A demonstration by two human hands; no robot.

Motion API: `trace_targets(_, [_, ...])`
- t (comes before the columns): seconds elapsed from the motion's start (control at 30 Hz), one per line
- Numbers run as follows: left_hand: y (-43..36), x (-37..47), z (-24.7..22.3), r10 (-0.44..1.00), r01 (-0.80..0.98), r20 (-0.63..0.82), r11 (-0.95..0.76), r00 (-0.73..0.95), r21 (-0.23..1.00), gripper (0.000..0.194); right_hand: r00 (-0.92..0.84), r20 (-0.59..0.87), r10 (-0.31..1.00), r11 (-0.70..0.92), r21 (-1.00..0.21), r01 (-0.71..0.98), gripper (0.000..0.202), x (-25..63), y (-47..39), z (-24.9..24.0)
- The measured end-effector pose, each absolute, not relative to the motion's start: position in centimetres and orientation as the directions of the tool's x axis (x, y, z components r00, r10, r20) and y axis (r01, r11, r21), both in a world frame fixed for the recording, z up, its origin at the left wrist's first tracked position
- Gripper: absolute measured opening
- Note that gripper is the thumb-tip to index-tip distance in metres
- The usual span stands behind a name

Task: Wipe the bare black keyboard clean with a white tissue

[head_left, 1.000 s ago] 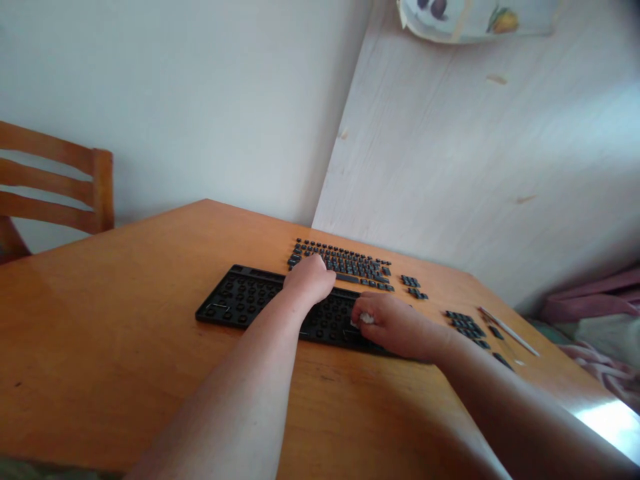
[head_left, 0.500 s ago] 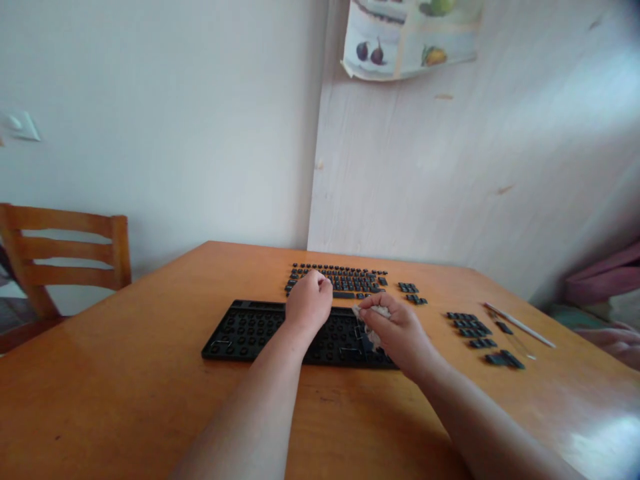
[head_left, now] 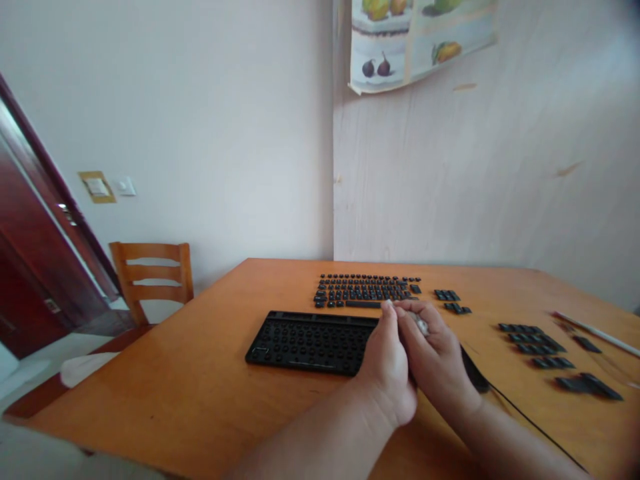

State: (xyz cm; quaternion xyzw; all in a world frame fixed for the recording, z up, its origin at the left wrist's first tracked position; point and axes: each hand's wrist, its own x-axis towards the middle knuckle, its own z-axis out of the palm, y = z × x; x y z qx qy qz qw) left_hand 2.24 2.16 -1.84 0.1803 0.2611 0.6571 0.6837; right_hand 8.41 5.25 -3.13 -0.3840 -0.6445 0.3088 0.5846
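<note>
A black keyboard [head_left: 310, 341] with its keycaps off lies across the table, bare key posts showing. My hands meet over its right part and hide much of that end. My right hand [head_left: 437, 350] is closed around a crumpled white tissue [head_left: 419, 325], partly visible between the fingers. Pressed against it, my left hand [head_left: 387, 367] is closed with the thumb up; its fingers are mostly hidden, and I cannot see what they hold. Behind the keyboard, loose black keycaps [head_left: 370, 288] lie in rows, with a long spacebar cap [head_left: 363, 305] in front.
More keycaps sit in groups at the right, one group [head_left: 533, 339] near a thin white stick-like tool [head_left: 597, 331]. A black cable [head_left: 537, 423] runs toward the lower right. A wooden chair [head_left: 155, 273] stands at the left beyond the wooden table [head_left: 190, 373].
My left hand has moved right and now touches my right hand, which still holds the tissue. The view has turned left, bringing a door into sight.
</note>
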Motion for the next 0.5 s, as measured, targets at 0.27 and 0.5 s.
trace_targets(0.27, [1.9, 0.5, -0.2, 0.992, -0.825, 0.018, 0.096, 0.127, 0.558, 0.05, -0.289, 0.756, 0.587, 0.786, -0.447, 0.427, 0.042, 8.6, 3.8, -2.6])
trace_targets(0.5, [2.9, -1.5, 0.0, 0.971, -0.63, 0.144, -0.234, -0.192, 0.74, 0.029, -0.413, 0.737, 0.535, 0.815, -0.322, 0.481, 0.054, 8.9, 3.7, -2.3])
